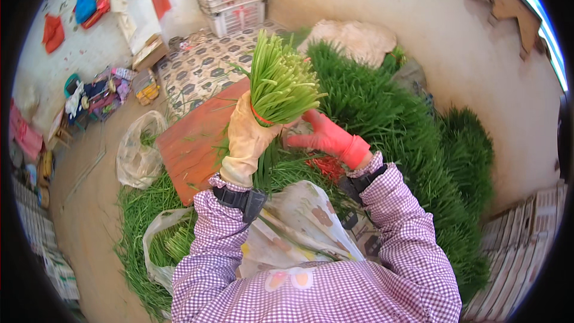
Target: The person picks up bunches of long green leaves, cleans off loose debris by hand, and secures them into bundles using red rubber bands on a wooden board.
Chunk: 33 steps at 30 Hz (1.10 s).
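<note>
Reddish board (194, 152) sits below the left fingers; left hand (248, 137) wraps the green bundle (281, 81) at its red band (261, 117), right hand (329, 139) beside it, fingers parted. Loose band = stalks slipping, imo.

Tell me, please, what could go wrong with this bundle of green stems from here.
The bundle could loosen, because its stems fan out above a narrow red band. It could also fall if the left grip holding it relaxes. The red strands nearby may get mixed into the loose greens.
</note>
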Available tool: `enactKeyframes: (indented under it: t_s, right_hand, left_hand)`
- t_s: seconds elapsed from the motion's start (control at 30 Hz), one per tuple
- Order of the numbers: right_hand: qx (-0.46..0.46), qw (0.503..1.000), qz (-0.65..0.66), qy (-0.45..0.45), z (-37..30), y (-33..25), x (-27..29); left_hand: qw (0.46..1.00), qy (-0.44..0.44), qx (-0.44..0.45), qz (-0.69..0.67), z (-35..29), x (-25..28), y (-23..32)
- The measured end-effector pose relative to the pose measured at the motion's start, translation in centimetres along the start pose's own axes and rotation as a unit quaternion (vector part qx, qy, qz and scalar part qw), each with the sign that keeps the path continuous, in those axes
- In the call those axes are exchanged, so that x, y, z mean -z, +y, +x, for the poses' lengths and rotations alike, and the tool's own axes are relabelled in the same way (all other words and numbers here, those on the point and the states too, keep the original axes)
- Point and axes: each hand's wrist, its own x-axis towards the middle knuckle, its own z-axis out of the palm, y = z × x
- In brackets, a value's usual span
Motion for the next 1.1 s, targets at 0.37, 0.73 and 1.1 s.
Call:
enactKeyframes:
  t_s: [0.37,0.73,1.1]
  right_hand:
    - [0.022,0.971,0.174,0.161,0.0,-6.5,15.5]
    - [-0.027,0.966,-0.253,-0.053,4.8,-7.3,11.8]
    - [0.094,0.979,-0.037,-0.177,2.4,-13.3,7.4]
  left_hand:
    - [0.943,-0.081,-0.160,0.282,-2.6,-1.4,1.9]
    - [0.918,-0.114,-0.194,0.325,-3.4,-2.7,1.5]
    - [0.929,-0.071,-0.186,0.311,-4.3,-2.4,-1.6]
